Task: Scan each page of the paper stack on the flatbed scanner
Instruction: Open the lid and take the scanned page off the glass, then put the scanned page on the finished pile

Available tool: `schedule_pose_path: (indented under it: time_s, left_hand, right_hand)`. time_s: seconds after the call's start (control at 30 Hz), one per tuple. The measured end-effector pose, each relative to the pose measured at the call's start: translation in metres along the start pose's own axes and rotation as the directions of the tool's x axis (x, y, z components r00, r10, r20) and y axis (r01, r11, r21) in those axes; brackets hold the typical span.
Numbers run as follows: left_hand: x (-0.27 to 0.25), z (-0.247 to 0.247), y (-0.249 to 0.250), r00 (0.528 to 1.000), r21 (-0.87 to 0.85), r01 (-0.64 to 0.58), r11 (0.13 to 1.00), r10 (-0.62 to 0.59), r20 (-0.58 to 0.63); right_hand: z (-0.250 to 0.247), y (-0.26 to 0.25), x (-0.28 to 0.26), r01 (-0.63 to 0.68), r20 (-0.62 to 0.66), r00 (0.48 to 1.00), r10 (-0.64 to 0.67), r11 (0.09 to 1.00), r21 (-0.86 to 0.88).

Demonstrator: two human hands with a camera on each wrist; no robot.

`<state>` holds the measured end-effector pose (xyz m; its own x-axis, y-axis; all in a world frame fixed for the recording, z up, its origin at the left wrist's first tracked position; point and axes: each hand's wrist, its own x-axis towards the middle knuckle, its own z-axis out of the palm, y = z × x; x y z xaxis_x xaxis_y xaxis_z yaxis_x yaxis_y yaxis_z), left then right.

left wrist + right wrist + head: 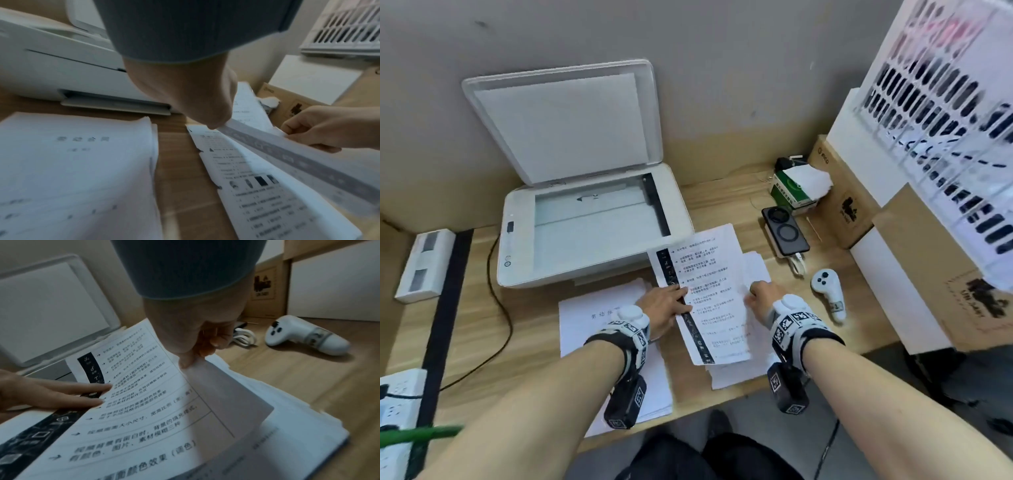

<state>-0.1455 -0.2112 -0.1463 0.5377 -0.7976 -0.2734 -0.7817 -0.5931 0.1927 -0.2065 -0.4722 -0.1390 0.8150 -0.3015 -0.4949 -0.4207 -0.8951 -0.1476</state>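
Note:
The white flatbed scanner [517, 240] stands at the back left with its lid [571, 123] raised and its glass [592, 219] bare. Both hands hold one printed page [709, 274] tilted above the right paper stack [758, 267], just in front of the scanner's right corner. My left hand [664, 305] pinches the page's left edge by its dark strip, fingers [82, 391] straight on top, thumb [213, 123] at the edge. My right hand [762, 291] pinches the right edge [193, 365]. A second stack [599, 325] lies face up under my left wrist.
Right of the papers lie a black phone [786, 233], a white controller [827, 287] and a green tissue box [794, 190]. Cardboard boxes [849, 205] line the right side. A black cable [500, 308] runs from the scanner toward a power strip [397, 404].

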Motion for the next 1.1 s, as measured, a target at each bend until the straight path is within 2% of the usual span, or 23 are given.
schedule_pose_path:
  time_s: [0.07,0.2,0.37,0.5,0.57,0.7,0.8,0.87,0.97,1.1]
  left_hand:
    - [0.011,0.004,0.01,0.998,0.008,0.012,1.0,-0.013,0.057]
    - [0.034,0.011,0.03,0.996,0.042,-0.014,0.999,0.011,0.084]
    - [0.055,0.036,0.042,0.977,0.088,-0.028,0.996,0.009,0.215]
    - [0.063,0.061,0.042,0.927,0.113,0.008,0.994,-0.05,0.371]
    - [0.066,0.061,0.043,0.918,0.106,0.006,0.994,-0.047,0.393]
    - [0.05,0.049,0.033,0.979,-0.015,0.016,1.0,-0.013,0.201]
    - [0.025,0.041,0.019,0.991,-0.094,0.043,0.995,-0.03,0.13]
    - [-0.001,0.032,0.0,0.982,-0.074,0.105,0.992,-0.091,0.163]
    - [-0.038,0.025,-0.031,0.947,-0.044,0.223,0.974,-0.206,0.245]
    - [-0.083,0.029,-0.068,0.905,-0.042,0.336,0.941,-0.311,0.29]
  right_hand:
    - [0.009,0.017,0.005,-0.017,0.0,1.0,0.017,0.999,0.039]
    - [0.019,0.041,0.008,-0.033,0.029,0.999,0.031,0.997,0.07]
    - [0.039,0.064,0.016,-0.067,0.035,0.997,0.064,0.994,0.085]
    - [0.044,0.066,0.02,-0.101,0.031,0.995,0.099,0.993,0.058]
    - [0.041,0.062,0.019,-0.104,0.002,0.995,0.104,0.994,0.032]
    - [0.029,0.033,0.008,-0.019,0.035,0.999,0.02,0.999,-0.034]
    - [0.027,0.009,-0.001,0.018,0.04,0.999,-0.018,1.0,0.0]
    - [0.027,-0.016,-0.006,0.036,0.038,0.999,-0.036,0.999,0.015]
    - [0.035,-0.058,-0.009,0.072,0.042,0.996,-0.073,0.997,0.025]
    - [0.059,-0.107,-0.008,0.129,0.074,0.988,-0.135,0.988,0.082]
